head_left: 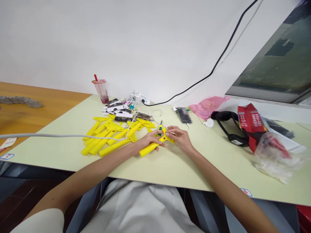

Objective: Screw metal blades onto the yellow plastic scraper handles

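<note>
1. The yellow piece [148, 150] is held between both hands, just above or on the pale tabletop [194, 165] near the person; whether it is touching the surface cannot be told.
2. By the left hand [152, 139], the piece is gripped where the handle meets the forked head: the fingers are curled closely round it, seemingly so that it is steadied while the handle end points toward the lower left.
3. By the right hand [180, 136], the head is met from the other side. Its fingers are bent inward with little gap and appear to be pinching the head; the exact contact is too small to be made out. Fine control is probably given by such a fingertip hold.
4. A screwdriver [159, 128] with a green and yellow handle is seen just beyond the left fingers, tip pointing away. Easy reach is probably served by this spot; whether it is touched cannot be told.
5. Similar yellow pieces [93, 145] are heaped to the left, apparently so that the space in front of the body is spared for handling.
6. Black-and-white cards [123, 117] and a drink cup [100, 91] are set behind the heap, away from the hands.
</note>
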Demonstrator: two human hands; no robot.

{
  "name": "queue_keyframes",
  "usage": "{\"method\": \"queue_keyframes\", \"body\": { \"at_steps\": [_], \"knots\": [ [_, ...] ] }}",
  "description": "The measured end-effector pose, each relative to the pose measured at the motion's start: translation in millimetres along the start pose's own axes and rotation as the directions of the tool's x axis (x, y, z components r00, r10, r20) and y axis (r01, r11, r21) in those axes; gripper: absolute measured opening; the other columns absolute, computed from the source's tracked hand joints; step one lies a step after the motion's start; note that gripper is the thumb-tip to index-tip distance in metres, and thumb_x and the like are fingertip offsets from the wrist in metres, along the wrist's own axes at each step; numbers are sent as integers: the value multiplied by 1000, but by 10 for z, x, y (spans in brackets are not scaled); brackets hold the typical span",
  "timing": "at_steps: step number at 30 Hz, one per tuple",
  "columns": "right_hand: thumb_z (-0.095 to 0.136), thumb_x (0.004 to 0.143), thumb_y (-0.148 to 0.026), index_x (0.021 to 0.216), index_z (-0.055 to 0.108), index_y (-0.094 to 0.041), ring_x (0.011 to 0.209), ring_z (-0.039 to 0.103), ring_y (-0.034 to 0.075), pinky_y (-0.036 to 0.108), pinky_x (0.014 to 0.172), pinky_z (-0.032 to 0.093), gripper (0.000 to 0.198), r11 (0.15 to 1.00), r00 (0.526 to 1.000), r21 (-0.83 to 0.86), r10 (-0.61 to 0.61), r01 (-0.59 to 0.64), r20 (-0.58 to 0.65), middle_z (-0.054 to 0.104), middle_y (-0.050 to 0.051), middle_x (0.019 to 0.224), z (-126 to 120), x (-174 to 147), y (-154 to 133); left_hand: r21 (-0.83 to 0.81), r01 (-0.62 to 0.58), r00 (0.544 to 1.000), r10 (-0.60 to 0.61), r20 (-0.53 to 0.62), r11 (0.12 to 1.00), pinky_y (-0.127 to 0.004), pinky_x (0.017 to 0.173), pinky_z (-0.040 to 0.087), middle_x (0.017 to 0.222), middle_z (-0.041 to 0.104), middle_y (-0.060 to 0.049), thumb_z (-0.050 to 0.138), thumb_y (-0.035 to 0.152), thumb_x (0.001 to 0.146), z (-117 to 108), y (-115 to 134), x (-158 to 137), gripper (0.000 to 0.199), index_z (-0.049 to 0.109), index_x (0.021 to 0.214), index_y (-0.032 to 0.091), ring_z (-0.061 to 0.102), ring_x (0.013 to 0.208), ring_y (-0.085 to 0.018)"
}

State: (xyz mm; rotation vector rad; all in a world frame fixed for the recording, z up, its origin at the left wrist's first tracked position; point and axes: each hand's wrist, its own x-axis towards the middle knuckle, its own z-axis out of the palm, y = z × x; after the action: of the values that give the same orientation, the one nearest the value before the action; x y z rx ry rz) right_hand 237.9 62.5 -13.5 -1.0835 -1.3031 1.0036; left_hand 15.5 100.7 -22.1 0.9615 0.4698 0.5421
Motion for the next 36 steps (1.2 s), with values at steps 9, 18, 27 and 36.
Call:
{"method": "queue_keyframes", "body": {
  "at_steps": [9, 18, 27, 36],
  "knots": [
    [101, 63, -53, 79, 84, -22, 103, 71, 25, 38, 84, 62, 39, 998, 998, -6, 62, -62, -16, 72, 10, 122, -4, 6, -9, 13, -22, 1000, 23, -14, 1000, -22, 55, 60, 125, 71, -13, 88, 15, 68, 27, -26, 4, 65, 58, 124, 22, 83, 90, -28],
    [103, 61, -51, 85, 75, -22, 80, 68, 19, 30, 71, 52, 46, 974, 978, 87, 205, -208, 38, 75, 2, 87, 14, -9, -49, 11, -1, 1000, 1, -18, 1000, -23, 54, 58, 130, 70, -14, 87, 13, 67, 67, 1, -26, 65, 56, 124, 22, 83, 90, -27],
    [83, 85, -63, 98, 72, -23, 94, 72, 25, 39, 82, 57, 44, 932, 987, -327, -142, 158, 71, 76, 8, 101, -18, 383, -227, -173, -26, 987, -2, -158, 985, -21, 56, 57, 130, 73, -14, 84, 9, 68, 52, 37, -21, 68, 56, 129, 22, 82, 95, -24],
    [68, 93, -16, 100, 78, -17, 87, 71, 18, 27, 78, 52, 13, 594, 700, -566, 6, 572, 714, 80, 6, 98, 1086, 1395, -605, -308, -133, 948, 31, -316, 942, -21, 56, 53, 126, 76, -16, 78, 4, 70, 25, 49, -31, 67, 54, 130, 22, 82, 101, -26]
  ]
}}
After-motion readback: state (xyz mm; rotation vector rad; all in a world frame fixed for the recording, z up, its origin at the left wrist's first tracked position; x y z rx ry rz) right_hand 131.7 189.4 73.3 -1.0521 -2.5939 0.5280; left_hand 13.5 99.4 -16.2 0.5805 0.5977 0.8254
